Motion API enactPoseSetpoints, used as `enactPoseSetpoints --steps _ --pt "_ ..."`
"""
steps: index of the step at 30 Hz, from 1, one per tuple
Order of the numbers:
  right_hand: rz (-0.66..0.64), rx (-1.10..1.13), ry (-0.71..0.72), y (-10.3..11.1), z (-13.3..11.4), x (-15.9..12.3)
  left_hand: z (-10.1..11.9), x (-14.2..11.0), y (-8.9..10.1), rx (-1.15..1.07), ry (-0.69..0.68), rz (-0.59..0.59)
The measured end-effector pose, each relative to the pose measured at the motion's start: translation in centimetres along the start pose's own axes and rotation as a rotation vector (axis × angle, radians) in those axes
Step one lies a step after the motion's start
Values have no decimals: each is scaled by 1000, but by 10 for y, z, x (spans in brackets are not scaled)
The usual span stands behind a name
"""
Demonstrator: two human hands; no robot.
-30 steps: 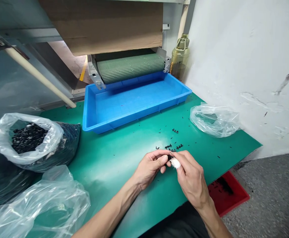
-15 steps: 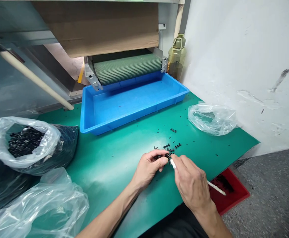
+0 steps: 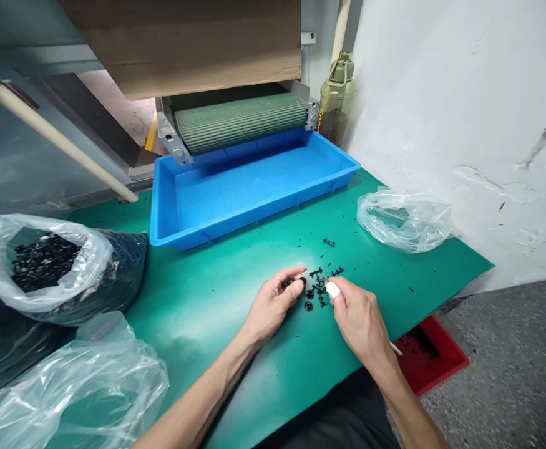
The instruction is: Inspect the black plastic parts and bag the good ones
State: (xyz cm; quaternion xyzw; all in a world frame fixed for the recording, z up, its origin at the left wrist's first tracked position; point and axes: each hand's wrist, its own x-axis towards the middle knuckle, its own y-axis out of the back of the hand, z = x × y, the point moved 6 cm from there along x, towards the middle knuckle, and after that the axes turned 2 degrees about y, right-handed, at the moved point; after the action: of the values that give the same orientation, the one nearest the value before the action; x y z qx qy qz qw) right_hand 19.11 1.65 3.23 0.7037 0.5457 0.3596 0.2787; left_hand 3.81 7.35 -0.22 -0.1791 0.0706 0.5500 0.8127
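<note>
My left hand point(image 3: 273, 300) pinches a small round black plastic part point(image 3: 302, 282) between thumb and fingers, just above the green tabletop. In my right hand point(image 3: 357, 318) is a slim tool with a white handle point(image 3: 333, 290); its narrow dark tip points at the loose pieces, and the handle's rear end sticks out behind the wrist. What kind of tool it is I cannot make out. Between the two hands lie several black plastic pieces point(image 3: 322, 299), bar-shaped with short arms, and a small black wheel-like part point(image 3: 308, 306).
A blue tray point(image 3: 235, 232) sits below a green conveyor belt point(image 3: 242, 125). An open bag of black parts point(image 3: 45, 262) stands left, with clear plastic bags point(image 3: 113, 374) at near left and right. A red bin point(image 3: 441, 374) is below the table's right edge; a bottle point(image 3: 337, 100) stands behind.
My hands have drawn apart. The left moved slightly left with the round part in its fingers; the tool's tip has come away from it. The wheel-like part between them now shows.
</note>
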Motion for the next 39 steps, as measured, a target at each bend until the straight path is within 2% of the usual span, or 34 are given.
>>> enactPoseSetpoints --steps 2,6,10,13,17,21,24,27,39 --pt "11 -33 35 1 1 -3 1 3 6 -113 4 24" --pt "-87 -30 97 -9 -10 -14 7 6 8 -371 27 12" --pt "-129 -128 150 -19 -25 -20 10 6 9 -460 66 30" --pt "-77 -95 168 -15 -27 -20 10 5 7 -418 66 -8" --pt "62 69 152 1 -25 -18 2 0 -4 -217 114 -139" --pt "70 140 155 7 -30 -16 -6 -5 -15 -183 146 -235" --pt "55 161 191 9 -33 -16 -6 -4 -15 -280 99 -213" --pt "87 86 228 13 -32 -20 -6 -3 -13 -334 87 -174" --pt "158 -220 302 19 -43 -23 -4 -4 -17 -224 16 -135"
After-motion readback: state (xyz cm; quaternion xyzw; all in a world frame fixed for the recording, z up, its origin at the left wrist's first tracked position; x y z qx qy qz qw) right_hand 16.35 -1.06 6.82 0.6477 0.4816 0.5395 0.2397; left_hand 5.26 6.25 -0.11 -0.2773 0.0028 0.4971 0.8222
